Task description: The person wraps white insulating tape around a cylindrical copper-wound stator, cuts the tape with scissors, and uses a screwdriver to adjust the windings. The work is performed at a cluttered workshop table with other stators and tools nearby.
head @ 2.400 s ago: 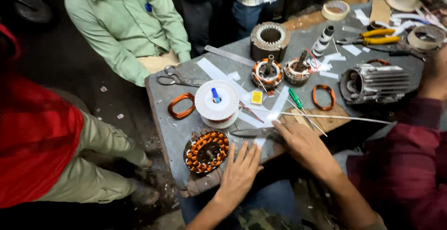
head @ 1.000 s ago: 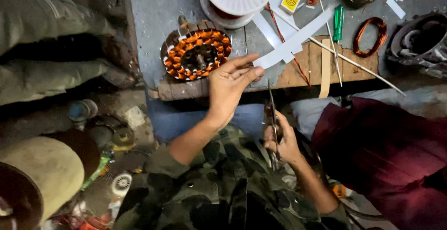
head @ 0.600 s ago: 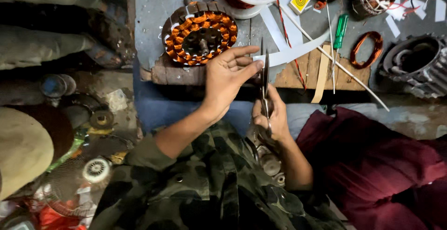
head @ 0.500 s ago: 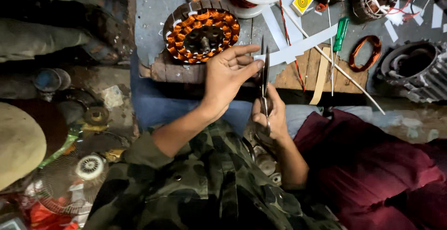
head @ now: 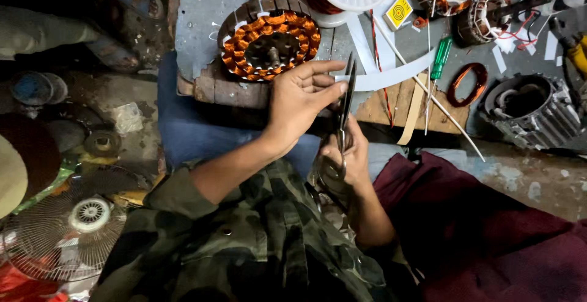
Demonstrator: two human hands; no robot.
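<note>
Right hand (head: pixel 347 155) is closing its grip on scissors (head: pixel 346 103); left hand (head: pixel 301 97) is pinching the white paper strip (head: pixel 391 77) at the counter's (head: pixel 202 8) near edge, right of the copper-wound stator (head: pixel 269 39). Keeping the strip taut should be steadying the cut.

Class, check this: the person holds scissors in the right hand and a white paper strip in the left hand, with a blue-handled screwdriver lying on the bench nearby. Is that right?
Not quite. The head view shows the screwdriver has a green handle, not blue. The rest stands: the right hand holds the scissors, and the left hand holds the white paper strip.
</note>
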